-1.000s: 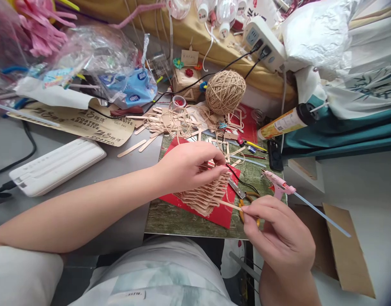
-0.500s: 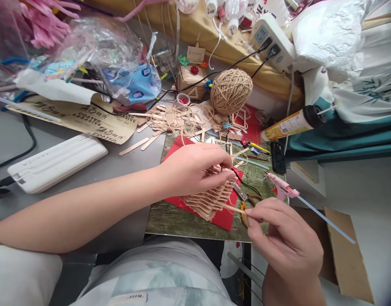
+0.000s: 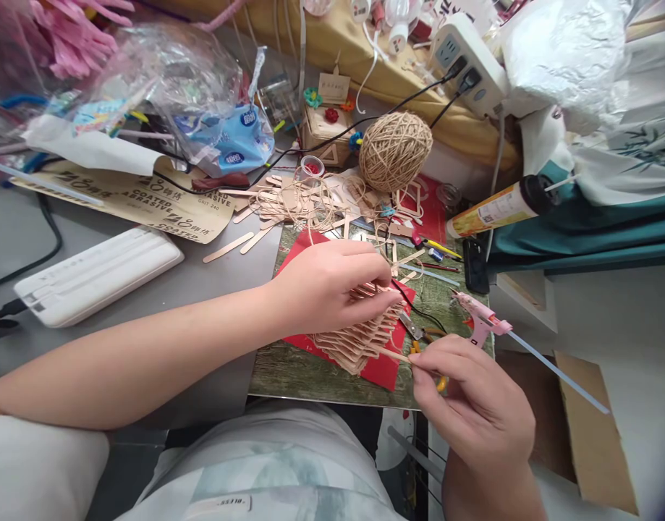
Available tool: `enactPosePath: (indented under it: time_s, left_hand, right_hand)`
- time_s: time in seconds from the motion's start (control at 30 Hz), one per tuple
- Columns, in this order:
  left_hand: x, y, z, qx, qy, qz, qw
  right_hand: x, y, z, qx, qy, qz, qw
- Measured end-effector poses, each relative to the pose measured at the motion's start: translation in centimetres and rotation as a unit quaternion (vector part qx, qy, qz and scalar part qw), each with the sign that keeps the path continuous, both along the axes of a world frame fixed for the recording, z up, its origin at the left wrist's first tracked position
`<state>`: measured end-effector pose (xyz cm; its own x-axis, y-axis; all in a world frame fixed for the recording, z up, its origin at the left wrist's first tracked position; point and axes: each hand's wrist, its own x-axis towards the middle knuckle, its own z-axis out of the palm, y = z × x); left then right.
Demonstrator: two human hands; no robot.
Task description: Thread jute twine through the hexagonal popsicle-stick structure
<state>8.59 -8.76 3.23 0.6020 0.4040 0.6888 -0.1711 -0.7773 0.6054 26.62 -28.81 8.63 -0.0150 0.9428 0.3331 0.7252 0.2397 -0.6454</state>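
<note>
My left hand (image 3: 326, 286) lies over a stack of glued wooden craft sticks (image 3: 359, 340), fingers curled and pressing on its upper edge. The stack rests on a red sheet (image 3: 383, 370) on a green mat (image 3: 294, 376). My right hand (image 3: 467, 405) pinches a thin wooden stick (image 3: 391, 354) whose far end touches the lower edge of the stack. Orange-handled pliers (image 3: 416, 333) lie just beyond my right fingers.
A pink glue gun (image 3: 481, 318) with a clear glue stick lies at the mat's right edge. Behind are a twine ball (image 3: 394, 150), loose craft sticks (image 3: 239, 246), a white case (image 3: 93, 275), sandpaper (image 3: 147, 206), plastic bags, a power strip (image 3: 467, 61) and a tube (image 3: 498, 208).
Both hands stay on the stick stack and the thin stick, shifting only slightly. The camera view has drifted a little.
</note>
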Motion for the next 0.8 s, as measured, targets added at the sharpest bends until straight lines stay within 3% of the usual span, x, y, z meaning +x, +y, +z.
enactPosePath:
  time_s: [0.2,0.5,0.63,0.8]
  left_hand:
    - [-0.1,0.1,0.0,-0.006,0.013,-0.009,1.0]
    - [-0.2,0.3,0.1,-0.02,0.019,-0.017,0.999]
    - [-0.1,0.3,0.1,-0.023,0.032,-0.002,0.999]
    - [0.0,0.3,0.1,-0.037,0.042,0.001,0.998]
  right_hand:
    - [0.6,-0.1,0.7,0.047,-0.016,-0.022,0.999]
    - [0.5,0.3,-0.6,0.116,0.016,-0.163,0.98]
    - [1.4,2.3,-2.5,0.106,0.218,-0.207,0.948]
    - [2.6,5.0,-4.3,0.027,0.532,-0.177,0.827]
